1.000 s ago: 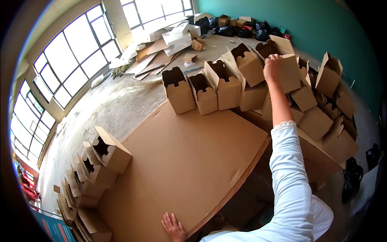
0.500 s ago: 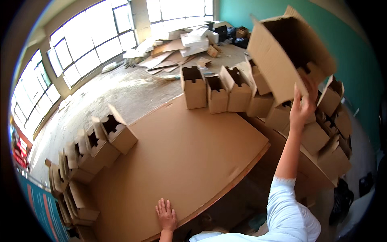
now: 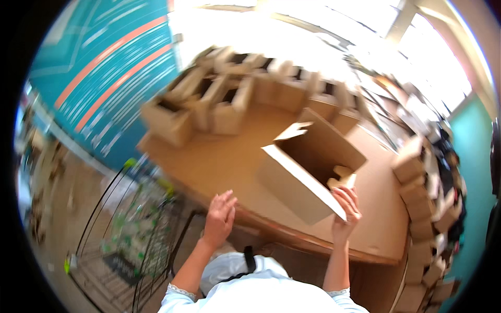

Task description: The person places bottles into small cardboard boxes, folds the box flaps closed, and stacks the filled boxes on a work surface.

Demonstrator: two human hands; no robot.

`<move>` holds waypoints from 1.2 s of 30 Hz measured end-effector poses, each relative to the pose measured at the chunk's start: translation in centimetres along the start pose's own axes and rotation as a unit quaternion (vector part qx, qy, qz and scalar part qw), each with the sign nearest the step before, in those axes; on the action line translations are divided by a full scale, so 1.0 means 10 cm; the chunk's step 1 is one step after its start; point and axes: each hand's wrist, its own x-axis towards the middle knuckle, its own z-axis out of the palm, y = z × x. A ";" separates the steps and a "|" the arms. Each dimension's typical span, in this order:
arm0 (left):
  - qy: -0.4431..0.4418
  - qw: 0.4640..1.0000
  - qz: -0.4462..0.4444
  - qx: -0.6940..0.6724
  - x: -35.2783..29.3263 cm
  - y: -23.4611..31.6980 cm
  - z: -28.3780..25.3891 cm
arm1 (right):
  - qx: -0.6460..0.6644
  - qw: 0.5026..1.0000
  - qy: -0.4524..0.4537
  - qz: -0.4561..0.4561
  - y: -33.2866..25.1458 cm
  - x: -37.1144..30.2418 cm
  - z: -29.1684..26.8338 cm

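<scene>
An open brown cardboard box (image 3: 292,185) is tilted above the cardboard-covered table (image 3: 235,166), its opening facing up and toward the right. My right hand (image 3: 346,213) grips the box's near right edge, fingers wrapped over the wall beside a notched inner flap (image 3: 341,177). Nothing is in my left hand (image 3: 220,216); its fingers are stretched out over the table's near edge, apart from the box. A cluster of similar open boxes (image 3: 227,116) stands upright along the table's far left side. The picture is partly blurred by motion.
At the lower left a wire cart (image 3: 138,245) holds what look like green and clear bottles. Behind it rises a teal banner (image 3: 117,78) with orange stripes. More cardboard boxes (image 3: 420,208) are piled along the right, with scattered sheets (image 3: 386,96) on the floor at the back.
My view has turned left. The box has come from raised at the far right to low over the table, still in my right hand. My left hand has lifted off the table.
</scene>
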 end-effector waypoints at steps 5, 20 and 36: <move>0.205 0.953 -0.181 0.131 -0.67 -1.36 -1.76 | -0.020 0.997 -0.042 -0.069 -0.72 -0.02 0.95; -0.145 0.766 -0.559 0.284 -2.83 -3.74 -2.21 | -0.061 0.941 -0.331 -0.024 -1.23 0.01 1.50; -0.391 0.687 -0.434 0.433 -2.83 -4.73 -1.72 | -0.224 0.750 -0.596 -0.181 -1.62 0.80 1.55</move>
